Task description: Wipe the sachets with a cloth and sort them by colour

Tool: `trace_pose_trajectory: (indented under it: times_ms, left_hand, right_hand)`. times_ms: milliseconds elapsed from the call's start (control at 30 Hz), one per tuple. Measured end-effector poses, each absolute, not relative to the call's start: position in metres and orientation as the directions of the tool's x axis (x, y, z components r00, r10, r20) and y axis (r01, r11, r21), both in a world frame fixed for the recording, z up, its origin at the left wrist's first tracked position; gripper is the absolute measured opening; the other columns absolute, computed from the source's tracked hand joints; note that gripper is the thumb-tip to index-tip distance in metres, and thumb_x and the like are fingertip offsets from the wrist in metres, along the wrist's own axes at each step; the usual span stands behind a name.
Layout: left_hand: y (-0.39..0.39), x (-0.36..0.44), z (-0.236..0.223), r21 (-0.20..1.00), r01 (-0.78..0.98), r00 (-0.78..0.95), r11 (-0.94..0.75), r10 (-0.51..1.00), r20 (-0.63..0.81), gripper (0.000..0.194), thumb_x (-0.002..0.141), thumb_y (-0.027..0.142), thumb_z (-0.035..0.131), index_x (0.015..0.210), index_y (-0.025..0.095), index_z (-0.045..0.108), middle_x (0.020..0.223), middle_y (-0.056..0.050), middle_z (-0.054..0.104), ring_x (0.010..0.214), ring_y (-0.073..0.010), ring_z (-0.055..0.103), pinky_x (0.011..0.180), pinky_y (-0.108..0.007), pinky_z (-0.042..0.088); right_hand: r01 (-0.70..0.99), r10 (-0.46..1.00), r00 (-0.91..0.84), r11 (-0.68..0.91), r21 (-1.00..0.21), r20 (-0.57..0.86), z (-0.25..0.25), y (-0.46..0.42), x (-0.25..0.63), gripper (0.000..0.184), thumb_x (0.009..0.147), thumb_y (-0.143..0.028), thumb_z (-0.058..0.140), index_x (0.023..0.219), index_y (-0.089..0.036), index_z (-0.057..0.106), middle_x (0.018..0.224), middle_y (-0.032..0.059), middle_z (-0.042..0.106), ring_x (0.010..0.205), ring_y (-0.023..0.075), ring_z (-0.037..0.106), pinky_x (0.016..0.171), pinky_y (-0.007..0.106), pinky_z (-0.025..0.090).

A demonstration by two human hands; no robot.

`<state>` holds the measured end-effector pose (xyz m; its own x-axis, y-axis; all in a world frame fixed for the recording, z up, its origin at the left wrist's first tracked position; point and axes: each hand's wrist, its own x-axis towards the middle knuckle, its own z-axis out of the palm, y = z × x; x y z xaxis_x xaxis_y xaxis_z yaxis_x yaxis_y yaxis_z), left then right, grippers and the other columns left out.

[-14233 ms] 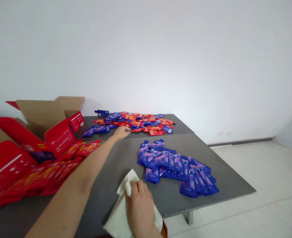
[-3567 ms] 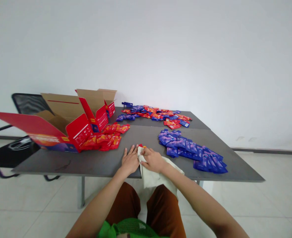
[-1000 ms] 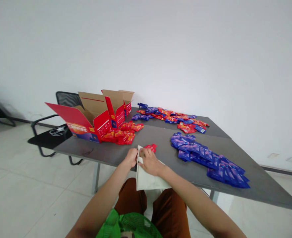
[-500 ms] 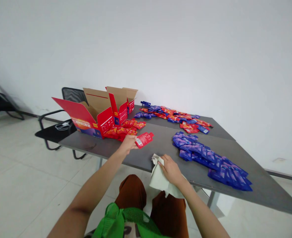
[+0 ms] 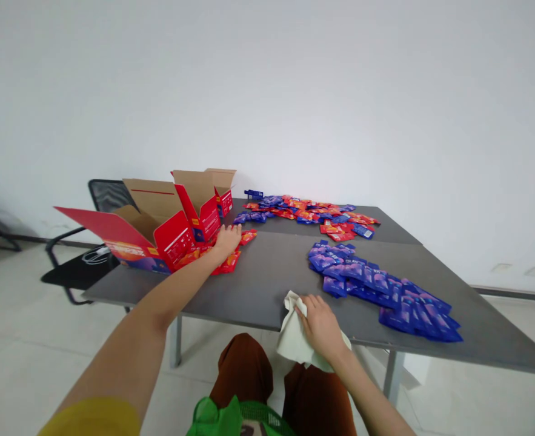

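My left hand (image 5: 229, 240) reaches palm down onto a pile of red pouches (image 5: 227, 264) beside the nearest open box; its fingers stretch over the pouches, and no pouch shows clearly in its grasp. What lies under the palm is hidden. At the near table edge, my right hand (image 5: 318, 321) is closed on a pale cloth (image 5: 292, 332), which bunches up at the fingers and hangs below the edge. To the right of that hand, blue-purple pouches (image 5: 362, 275) lie in an overlapping row.
Red cartons with raised flaps, the nearest box (image 5: 174, 242) among them, line the left side of the grey table (image 5: 267, 278). Mixed red and blue pouches (image 5: 303, 211) are heaped at the back, by the wall. A black chair (image 5: 74, 260) stands beyond the left edge.
My left hand has moved away and left, from above the table to the red pile; the red pouch it held no longer shows separately. My right hand still grips the cloth. The view has shifted.
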<state>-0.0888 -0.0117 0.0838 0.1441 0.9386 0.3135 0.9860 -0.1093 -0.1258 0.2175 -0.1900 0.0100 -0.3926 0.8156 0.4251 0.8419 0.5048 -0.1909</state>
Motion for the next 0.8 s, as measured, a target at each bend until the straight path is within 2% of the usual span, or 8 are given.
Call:
trace_pose_trajectory:
  times_ms: [67, 167, 267, 400, 467, 567, 700, 800]
  left_hand:
    - [-0.009, -0.091, 0.071, -0.168, 0.977, 0.172, -0.131, 0.951, 0.258, 0.051, 0.085, 0.007, 0.03, 0.131, 0.007, 0.049, 0.123, -0.022, 0.058, 0.116, -0.0284, 0.053, 0.107, -0.051, 0.017]
    - [-0.01, -0.097, 0.065, -0.256, 0.953, 0.216, -0.163, 0.957, 0.194, 0.05, 0.08, 0.012, 0.04, 0.129, 0.007, 0.051, 0.116, -0.022, 0.062, 0.107, -0.0289, 0.059, 0.109, -0.052, 0.009]
    - [-0.014, -0.101, 0.075, -0.278, 0.946, 0.228, -0.169, 0.954, 0.196, 0.055, 0.078, 0.013, 0.043, 0.132, 0.005, 0.048, 0.115, -0.023, 0.062, 0.107, -0.0279, 0.059, 0.11, -0.047, 0.011]
    - [-0.017, -0.102, 0.098, -0.189, 0.981, 0.088, -0.042, 0.966, 0.243, 0.057, 0.081, 0.016, 0.04, 0.137, 0.003, 0.04, 0.105, -0.024, 0.066, 0.104, -0.0289, 0.061, 0.099, -0.043, 0.033]
    - [-0.013, -0.1, 0.109, -0.148, 0.988, -0.003, 0.042, 0.966, 0.258, 0.051, 0.084, 0.021, 0.038, 0.131, 0.006, 0.047, 0.102, -0.023, 0.066, 0.1, -0.0312, 0.062, 0.089, -0.041, 0.042]
    - [0.001, -0.093, 0.119, -0.083, 0.994, -0.052, 0.078, 0.959, 0.279, 0.04, 0.084, 0.027, 0.039, 0.112, 0.012, 0.064, 0.103, -0.019, 0.067, 0.098, -0.0314, 0.062, 0.082, -0.038, 0.046]
    - [0.033, -0.068, 0.117, 0.066, 0.997, -0.055, 0.035, 0.942, 0.331, 0.037, 0.081, 0.03, 0.044, 0.104, 0.018, 0.07, 0.104, -0.012, 0.069, 0.096, -0.0281, 0.063, 0.081, -0.035, 0.047]
    - [0.064, -0.04, 0.101, 0.192, 0.978, 0.015, -0.08, 0.948, 0.317, 0.035, 0.077, 0.03, 0.049, 0.103, 0.022, 0.071, 0.104, -0.006, 0.07, 0.095, -0.0243, 0.063, 0.08, -0.03, 0.047]
  right_hand:
    - [0.853, 0.821, -0.368, 0.485, -0.192, 0.437, 0.007, -0.192, 0.219, 0.023, 0.096, -0.029, 0.037, 0.106, -0.017, 0.054, 0.094, 0.0086, 0.057, 0.089, 0.0224, 0.05, 0.08, 0.034, 0.038]
    - [0.858, 0.829, -0.351, 0.472, -0.205, 0.436, 0.004, -0.193, 0.22, 0.022, 0.095, -0.027, 0.038, 0.107, -0.017, 0.053, 0.094, 0.0086, 0.057, 0.09, 0.0233, 0.049, 0.081, 0.035, 0.037]
    - [0.854, 0.838, -0.351, 0.469, -0.225, 0.418, 0.004, -0.191, 0.22, 0.022, 0.095, -0.028, 0.038, 0.106, -0.017, 0.054, 0.095, 0.0088, 0.057, 0.09, 0.0232, 0.049, 0.081, 0.035, 0.037]
    - [0.86, 0.86, -0.337, 0.447, -0.247, 0.383, 0.006, -0.188, 0.217, 0.023, 0.095, -0.03, 0.037, 0.105, -0.017, 0.054, 0.094, 0.0094, 0.059, 0.091, 0.0232, 0.05, 0.082, 0.034, 0.038]
    - [0.856, 0.87, -0.326, 0.438, -0.275, 0.369, 0.01, -0.188, 0.217, 0.023, 0.095, -0.03, 0.037, 0.103, -0.017, 0.055, 0.094, 0.0094, 0.059, 0.091, 0.0231, 0.051, 0.082, 0.034, 0.039]
    - [0.83, 0.879, -0.245, 0.408, -0.379, 0.41, 0.019, -0.185, 0.221, 0.024, 0.096, -0.03, 0.034, 0.102, -0.017, 0.054, 0.096, 0.0095, 0.059, 0.093, 0.0221, 0.052, 0.082, 0.032, 0.041]
    - [0.762, 0.828, -0.043, 0.389, -0.518, 0.56, 0.036, -0.179, 0.232, 0.026, 0.096, -0.029, 0.031, 0.107, -0.017, 0.052, 0.097, 0.0095, 0.058, 0.095, 0.0216, 0.052, 0.084, 0.033, 0.041]
    - [0.744, 0.755, -0.001, 0.439, -0.504, 0.656, 0.041, -0.176, 0.234, 0.026, 0.094, -0.028, 0.033, 0.107, -0.018, 0.053, 0.098, 0.0105, 0.057, 0.093, 0.0229, 0.051, 0.084, 0.037, 0.041]
